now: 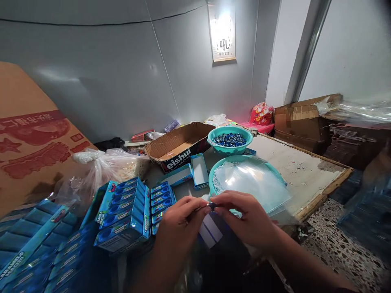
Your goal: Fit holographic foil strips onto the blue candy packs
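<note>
Taking the two hands as the middle of the dial, the left hand [183, 217] and the right hand [249, 215] meet with their fingertips pinching one small dark piece [211, 206] between them, just in front of the body; its shape is too small to tell. At two o'clock, near the right hand, stands a turquoise plastic bowl [210, 182] of small white pellets, partly covered by clear plastic sheets [259, 179]. Between twelve and one is a second turquoise bowl [230, 151], filled with shiny dark blue pieces [229, 140]. A brown cardboard box with a black lettered side [189, 159] lies at eleven o'clock. At nine o'clock there are rows of bright blue printed cartons [128, 215], and at ten, farther, a large orange-brown carton [27, 118] with red printing. Between two and three extends a worn whitish board [301, 171] with a rough wooden edge; beyond it, at two, are battered brown boxes [301, 124]. The room has a grey panel wall [106, 61], a brightly lit hanging scroll [224, 47] at twelve, and a speckled stone-like floor [330, 232] between three and four.
</note>
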The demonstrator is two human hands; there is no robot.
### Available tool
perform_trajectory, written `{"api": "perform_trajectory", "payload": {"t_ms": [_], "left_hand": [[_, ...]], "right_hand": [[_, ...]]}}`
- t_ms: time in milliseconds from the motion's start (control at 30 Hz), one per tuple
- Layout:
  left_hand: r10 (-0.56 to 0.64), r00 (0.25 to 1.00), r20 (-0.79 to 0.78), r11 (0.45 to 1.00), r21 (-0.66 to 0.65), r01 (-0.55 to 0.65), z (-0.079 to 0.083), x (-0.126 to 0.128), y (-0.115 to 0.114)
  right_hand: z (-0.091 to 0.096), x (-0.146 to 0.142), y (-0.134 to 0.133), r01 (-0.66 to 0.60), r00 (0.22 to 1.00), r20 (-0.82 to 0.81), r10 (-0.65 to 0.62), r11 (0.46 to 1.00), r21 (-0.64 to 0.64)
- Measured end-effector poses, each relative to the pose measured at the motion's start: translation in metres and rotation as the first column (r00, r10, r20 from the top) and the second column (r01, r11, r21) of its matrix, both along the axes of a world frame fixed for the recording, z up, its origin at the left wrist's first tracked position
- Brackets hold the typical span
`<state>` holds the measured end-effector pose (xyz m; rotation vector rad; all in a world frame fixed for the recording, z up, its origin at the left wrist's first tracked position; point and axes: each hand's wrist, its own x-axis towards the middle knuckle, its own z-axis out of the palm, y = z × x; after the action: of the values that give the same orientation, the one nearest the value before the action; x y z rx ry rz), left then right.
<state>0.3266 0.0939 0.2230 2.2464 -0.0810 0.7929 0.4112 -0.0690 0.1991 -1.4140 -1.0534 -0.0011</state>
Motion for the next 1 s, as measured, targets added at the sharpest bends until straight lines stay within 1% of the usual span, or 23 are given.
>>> {"api": "perform_trajectory", "payload": {"t_ms": [67, 100, 200, 267, 367, 467, 533, 600, 700, 767, 900, 1000], "left_hand": [[-0.039, 0.999, -0.033, 0.999, -0.016, 0.038, 0.000, -0.001, 0.002], [-0.052, 0.998, -0.031, 0.999, -0.015, 0.051, -0.001, -0.001, 0.002], [-0.071, 0.997, 0.032, 0.997, -0.006, 0.072, -0.002, -0.003, 0.002], [-0.090, 0.992, 0.085, 0.996, -0.006, 0.091, -0.003, -0.004, 0.002], [-0.144, 0.983, 0.113, 0.989, -0.012, 0.147, -0.007, -0.004, 0.003], [-0.196, 0.976, 0.095, 0.976, -0.081, 0.204, -0.010, -0.003, 0.005], [-0.219, 0.973, 0.067, 0.964, -0.143, 0.226, -0.011, -0.003, 0.005], [-0.211, 0.977, 0.026, 0.966, -0.149, 0.212, -0.010, -0.003, 0.003], [-0.180, 0.984, -0.016, 0.980, -0.086, 0.178, -0.009, -0.003, -0.001], [-0.169, 0.985, -0.021, 0.984, -0.063, 0.168, -0.008, -0.003, -0.005], [-0.132, 0.991, -0.032, 0.989, -0.068, 0.130, -0.006, -0.005, -0.012], [-0.075, 0.997, 0.019, 0.997, -0.015, 0.076, -0.006, -0.008, -0.015]], "right_hand": [[0.007, 0.007, -0.007, 0.018, 0.980, 0.198, 0.005, 0.993, -0.116], [0.010, 0.009, -0.009, 0.035, 0.965, 0.262, 0.004, 0.989, -0.143], [0.013, 0.011, -0.013, 0.079, 0.943, 0.331, -0.021, 0.983, -0.164], [0.012, 0.009, -0.014, 0.074, 0.948, 0.318, -0.022, 0.985, -0.154], [0.011, 0.005, -0.017, 0.048, 0.976, 0.218, -0.017, 0.989, -0.140], [0.014, 0.001, -0.020, 0.018, 0.994, 0.113, -0.001, 0.988, -0.151], [0.017, 0.000, -0.023, 0.001, 0.994, 0.108, 0.018, 0.985, -0.175], [0.018, 0.000, -0.025, -0.004, 0.991, 0.128, 0.030, 0.980, -0.200], [0.018, 0.003, -0.026, 0.002, 0.991, 0.131, 0.026, 0.978, -0.210], [0.015, 0.005, -0.026, -0.005, 0.993, 0.110, 0.028, 0.978, -0.208], [0.008, 0.009, -0.025, -0.026, 0.996, 0.084, 0.043, 0.981, -0.191], [0.004, 0.011, -0.025, -0.024, 0.993, 0.114, 0.042, 0.989, -0.148]]}}
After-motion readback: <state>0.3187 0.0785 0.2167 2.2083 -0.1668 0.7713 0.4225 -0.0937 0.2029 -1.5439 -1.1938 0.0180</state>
